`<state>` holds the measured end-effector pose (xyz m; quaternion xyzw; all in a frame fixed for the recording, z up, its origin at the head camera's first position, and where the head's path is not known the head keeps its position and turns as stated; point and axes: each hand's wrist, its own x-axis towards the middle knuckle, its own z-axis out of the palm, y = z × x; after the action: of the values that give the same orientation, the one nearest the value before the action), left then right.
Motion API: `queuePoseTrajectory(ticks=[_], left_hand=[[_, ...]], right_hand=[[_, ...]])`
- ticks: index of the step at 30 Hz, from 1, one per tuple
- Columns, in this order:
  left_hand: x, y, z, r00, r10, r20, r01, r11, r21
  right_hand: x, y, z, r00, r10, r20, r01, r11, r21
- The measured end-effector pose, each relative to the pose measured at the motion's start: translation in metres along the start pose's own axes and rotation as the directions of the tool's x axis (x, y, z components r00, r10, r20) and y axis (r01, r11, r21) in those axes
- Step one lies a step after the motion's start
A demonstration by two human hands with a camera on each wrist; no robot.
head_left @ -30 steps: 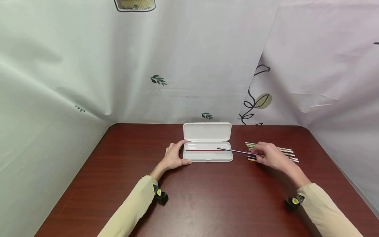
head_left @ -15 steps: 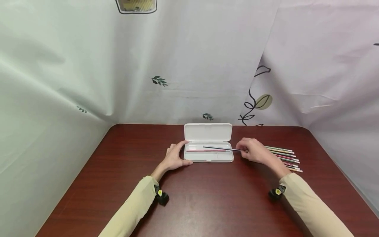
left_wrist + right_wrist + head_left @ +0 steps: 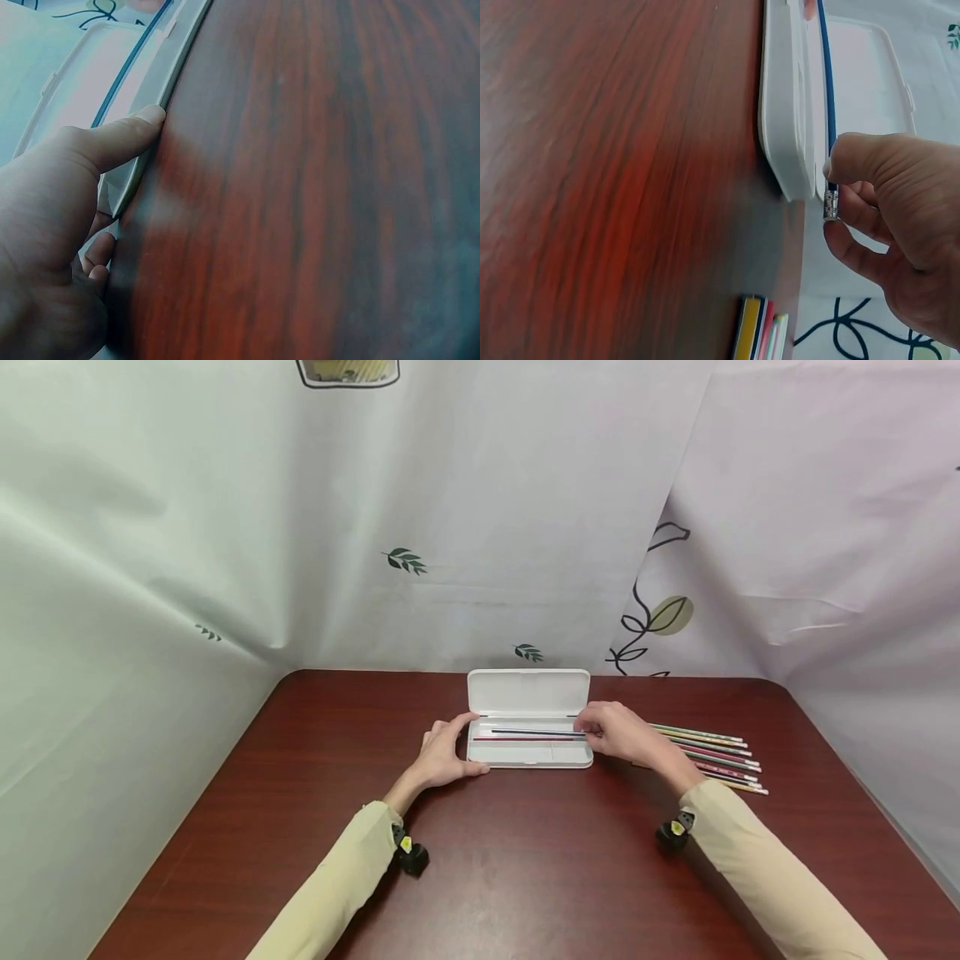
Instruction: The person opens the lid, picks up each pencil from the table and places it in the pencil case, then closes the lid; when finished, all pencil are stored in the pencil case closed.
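Note:
A white pencil case (image 3: pixel 529 765) lies open on the table, its lid (image 3: pixel 529 692) raised at the back. My left hand (image 3: pixel 438 758) grips its left end, thumb (image 3: pixel 135 135) on the front edge and index finger at the back corner. One red pencil (image 3: pixel 517 739) rests lengthwise inside. Above the tray, my right hand (image 3: pixel 618 731) pinches a dark blue pencil (image 3: pixel 829 90) near its metal-banded end (image 3: pixel 830 202). That pencil extends leftward over the case, behind the red one. Whether it touches the tray floor, I cannot tell.
Several pencils (image 3: pixel 731 767) in mixed colours lie side by side to the right of the case, partly covered by my right hand and forearm. The brown table (image 3: pixel 540 860) ends at the back against a pale printed curtain (image 3: pixel 480 527).
My right hand has moved left from the loose pencils to the case's right end, bringing the dark blue pencil over the tray. My left hand has stayed on the case.

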<state>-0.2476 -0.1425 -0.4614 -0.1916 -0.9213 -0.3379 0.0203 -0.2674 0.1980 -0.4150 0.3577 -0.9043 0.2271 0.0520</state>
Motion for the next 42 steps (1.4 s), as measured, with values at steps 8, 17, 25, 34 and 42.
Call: queuePoseTrajectory(ticks=[8, 17, 25, 34, 42], left_hand=[[0.001, 0.002, 0.001, 1.0, 0.0, -0.001, 0.0, 1.0, 0.002], [0.001, 0.001, 0.003, 1.0, -0.016, 0.008, 0.016, 1.0, -0.008], [0.001, 0.0, 0.005, 1.0, -0.019, 0.012, 0.019, 1.0, -0.012], [0.001, 0.0, 0.004, 1.0, -0.018, 0.013, 0.018, 1.0, -0.016], [0.0, 0.001, 0.0, 1.0, -0.029, 0.012, 0.029, 1.0, -0.009]], right_hand=[[0.009, -0.004, 0.006, 0.999, -0.038, 0.039, 0.038, 0.999, 0.003], [0.017, -0.006, 0.012, 0.996, -0.08, 0.044, 0.08, 0.997, 0.003], [0.018, -0.006, 0.015, 0.996, -0.092, 0.019, 0.091, 0.996, 0.02], [-0.009, 0.005, -0.002, 0.986, -0.092, -0.142, 0.098, 0.994, 0.037], [-0.08, 0.031, -0.026, 0.961, -0.081, -0.263, 0.066, 0.996, -0.064]])
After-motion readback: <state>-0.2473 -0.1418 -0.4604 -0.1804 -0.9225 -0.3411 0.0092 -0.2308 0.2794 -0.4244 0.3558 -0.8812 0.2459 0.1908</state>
